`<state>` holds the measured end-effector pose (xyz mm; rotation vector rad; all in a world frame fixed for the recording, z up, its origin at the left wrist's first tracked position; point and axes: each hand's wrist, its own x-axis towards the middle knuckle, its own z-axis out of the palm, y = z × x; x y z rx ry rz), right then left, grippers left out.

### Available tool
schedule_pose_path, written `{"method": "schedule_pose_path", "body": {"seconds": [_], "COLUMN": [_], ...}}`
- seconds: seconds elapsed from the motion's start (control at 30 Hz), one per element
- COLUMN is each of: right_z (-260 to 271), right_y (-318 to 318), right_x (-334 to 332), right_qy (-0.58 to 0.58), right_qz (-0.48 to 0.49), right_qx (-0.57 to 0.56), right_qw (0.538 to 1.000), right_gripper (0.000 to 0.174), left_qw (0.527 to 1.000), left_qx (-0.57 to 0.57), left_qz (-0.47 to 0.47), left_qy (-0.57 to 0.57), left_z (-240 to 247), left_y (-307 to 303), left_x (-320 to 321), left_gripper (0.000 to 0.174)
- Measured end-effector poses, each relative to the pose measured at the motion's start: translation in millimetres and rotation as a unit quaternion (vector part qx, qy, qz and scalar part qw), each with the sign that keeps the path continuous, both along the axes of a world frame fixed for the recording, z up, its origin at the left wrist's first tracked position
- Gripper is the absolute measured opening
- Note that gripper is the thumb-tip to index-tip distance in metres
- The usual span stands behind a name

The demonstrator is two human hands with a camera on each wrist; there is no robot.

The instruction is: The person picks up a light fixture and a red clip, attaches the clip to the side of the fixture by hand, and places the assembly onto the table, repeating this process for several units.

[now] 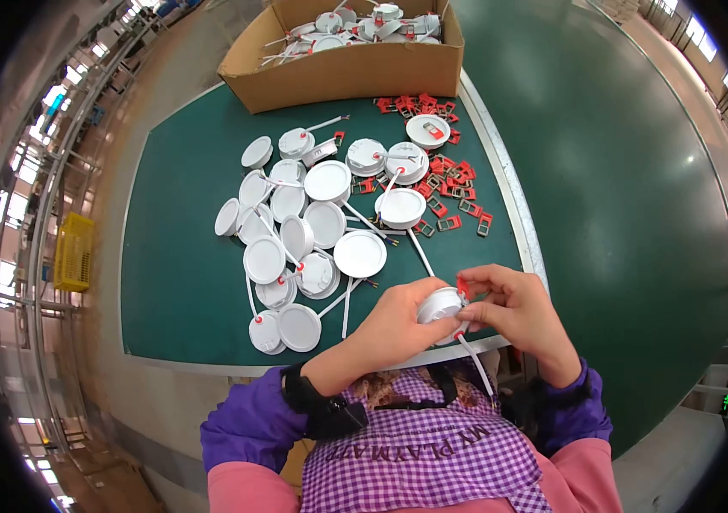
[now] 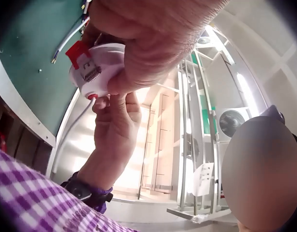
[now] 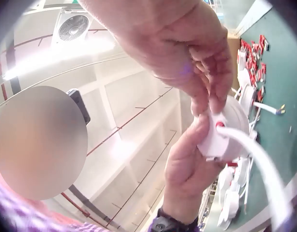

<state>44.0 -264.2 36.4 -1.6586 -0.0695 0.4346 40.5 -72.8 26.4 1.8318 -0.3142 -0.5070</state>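
Observation:
A white round downlight (image 1: 441,305) is held close to the body at the table's front edge. My left hand (image 1: 400,323) grips its rim, with the thumb across the housing. From the other side my right hand (image 1: 518,309) reaches in with bent fingers; the index fingertip is at a red spring clip (image 1: 463,285) and the thumb beside the housing. In the left wrist view the clip (image 2: 79,54) stands up from the side, a metal spring below it. A white cable (image 3: 257,154) leaves the housing through a red grommet (image 3: 220,125). The right fingertips partly hide the clip from above.
Several finished-looking white downlights (image 1: 298,235) with cables lie left and ahead on the green table (image 1: 184,291). Loose red clips (image 1: 449,181) are scattered ahead, one on an upturned downlight (image 1: 419,122). A cardboard box (image 1: 355,77) of downlights stands at the back. A pale edge strip (image 1: 509,184) borders the right.

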Motion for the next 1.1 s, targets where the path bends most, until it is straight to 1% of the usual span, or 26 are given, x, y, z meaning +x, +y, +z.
{"method": "schedule_pose_path", "body": {"seconds": [0.03, 0.07, 0.1, 0.2, 0.27, 0.33, 0.37, 0.4, 0.43, 0.47, 0.5, 0.53, 0.57, 0.6, 0.63, 0.67, 0.7, 0.73, 0.77, 0.83, 0.87, 0.9, 0.97, 1.03, 1.07, 1.1], "right_z": [-4, -9, -17, -33, -44, -51, -54, -56, -59, -63, -65, -67, -65, -65, -65, -66, -67, -68, -70, -77, -79, -78, -74, -70, -69, -69], "right_y": [-6, -12, -19, -32, -32, -32, -29, -27, -25, -26, -27, -28, -26, -25, -25, -24, -23, -21, -20, -17, -16, -15, -13, -12, -11, -11], "right_x": [6, 13, 20, 39, 45, 47, 48, 49, 52, 55, 58, 61, 63, 64, 65, 66, 66, 66, 65, 68, 68, 69, 70, 67, 65, 64], "right_qy": [0.010, 0.022, -0.002, -0.008, -0.027, -0.049, -0.090, -0.127, -0.153, -0.149, -0.213, -0.276, -0.269, -0.269, -0.287, -0.304, -0.304, -0.344, -0.384, -0.403, -0.422, -0.422, -0.351, -0.335, -0.318, -0.320], "right_qz": [0.021, 0.044, 0.022, -0.140, -0.160, -0.183, -0.185, -0.186, -0.188, -0.191, -0.155, -0.116, -0.106, -0.106, -0.073, -0.039, -0.038, -0.005, 0.027, 0.045, 0.064, 0.062, 0.072, 0.045, 0.020, 0.021], "right_qx": [0.014, 0.029, 0.040, 0.054, 0.018, -0.016, -0.070, -0.124, -0.164, -0.163, -0.225, -0.284, -0.315, -0.316, -0.363, -0.407, -0.408, -0.435, -0.461, -0.469, -0.477, -0.478, -0.507, -0.507, -0.506, -0.503], "right_qw": [1.000, 0.998, 0.999, 0.989, 0.987, 0.982, 0.976, 0.966, 0.956, 0.956, 0.938, 0.911, 0.904, 0.904, 0.884, 0.861, 0.860, 0.832, 0.800, 0.784, 0.768, 0.768, 0.784, 0.793, 0.801, 0.803], "right_gripper": [0.043, 0.045, 0.045, 0.032, 0.028, 0.024, 0.021, 0.019, 0.015, 0.015, 0.014, 0.014, 0.010, 0.010, 0.009, 0.008, 0.008, 0.007, 0.007, 0.007, 0.009, 0.009, 0.011, 0.011, 0.010, 0.010], "left_qw": [0.999, 0.999, 0.997, 0.978, 0.936, 0.906, 0.913, 0.915, 0.968, 0.984, 0.961, 0.908, 0.909, 0.849, 0.774, 0.775, 0.754, 0.730, 0.730, 0.714, 0.714, 0.725, 0.734, 0.796, 0.795, 0.896], "left_qx": [-0.021, -0.021, -0.038, -0.147, -0.347, -0.399, -0.354, -0.353, -0.190, -0.020, 0.122, 0.259, 0.258, 0.363, 0.462, 0.461, 0.474, 0.486, 0.486, 0.506, 0.505, 0.486, 0.466, 0.334, 0.336, 0.223], "left_qz": [-0.008, -0.008, 0.001, 0.078, 0.066, 0.135, 0.193, 0.189, 0.121, 0.048, -0.013, -0.073, -0.075, -0.098, -0.117, -0.114, -0.094, -0.073, -0.074, -0.079, -0.080, -0.069, -0.058, 0.009, 0.008, 0.057], "left_qy": [0.037, 0.034, 0.070, 0.125, -0.006, -0.040, -0.052, -0.052, -0.112, -0.168, -0.247, -0.320, -0.319, -0.371, -0.416, -0.416, -0.445, -0.475, -0.475, -0.477, -0.479, -0.484, -0.490, -0.505, -0.505, -0.379], "left_z": [-5, 0, 8, 49, 66, 85, 80, 66, 45, 30, 21, 13, 4, -4, -12, -19, -27, -30, -33, -34, -34, -33, -19, 2, 11, 20], "left_y": [0, 0, 0, 10, 26, 35, 34, 34, 35, 36, 35, 34, 32, 28, 25, 23, 22, 21, 21, 20, 20, 21, 18, 17, 17, 17], "left_x": [3, 9, 20, 69, 119, 136, 136, 134, 129, 121, 110, 99, 92, 86, 83, 82, 81, 81, 83, 88, 88, 88, 85, 71, 64, 57], "left_gripper": [0.030, 0.030, 0.031, 0.035, 0.040, 0.045, 0.045, 0.045, 0.044, 0.045, 0.046, 0.049, 0.049, 0.047, 0.045, 0.045, 0.040, 0.036, 0.036, 0.030, 0.030, 0.030, 0.029, 0.025, 0.025, 0.024]}}
